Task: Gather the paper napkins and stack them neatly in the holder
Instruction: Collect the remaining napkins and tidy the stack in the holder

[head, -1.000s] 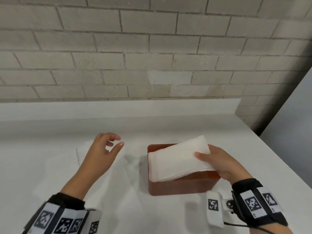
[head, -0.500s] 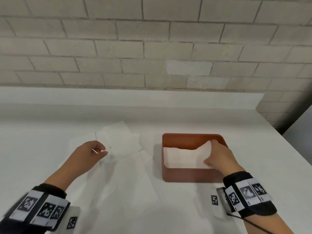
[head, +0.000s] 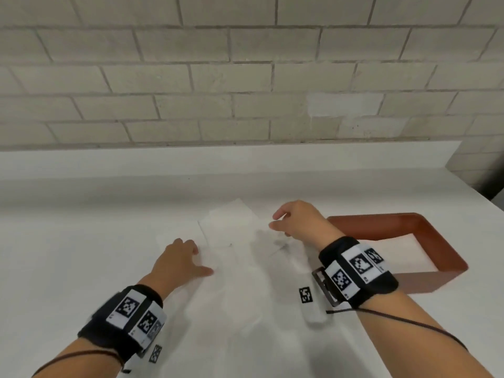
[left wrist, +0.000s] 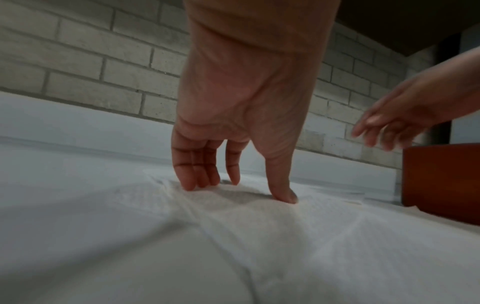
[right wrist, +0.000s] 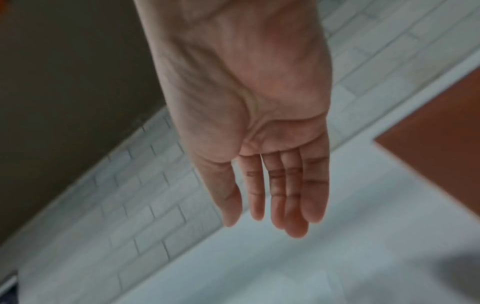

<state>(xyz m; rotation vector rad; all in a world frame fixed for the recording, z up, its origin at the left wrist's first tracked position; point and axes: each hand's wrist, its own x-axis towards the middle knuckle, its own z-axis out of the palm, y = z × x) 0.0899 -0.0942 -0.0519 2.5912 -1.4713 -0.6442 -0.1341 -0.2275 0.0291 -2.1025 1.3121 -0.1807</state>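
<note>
Now, progress: loose napkins are still lying on the counter, so gathering is looking unfinished.
Left hand: at 7 o'clock, fingertips pressing a napkin, fingers extended.
Right hand: hovering at 12 o'clock, fingers loose, gripping nothing.
Holder: sitting at 3 o'clock; contents hidden.
Beyond: a brick wall is running behind; nothing is blocking.
</note>
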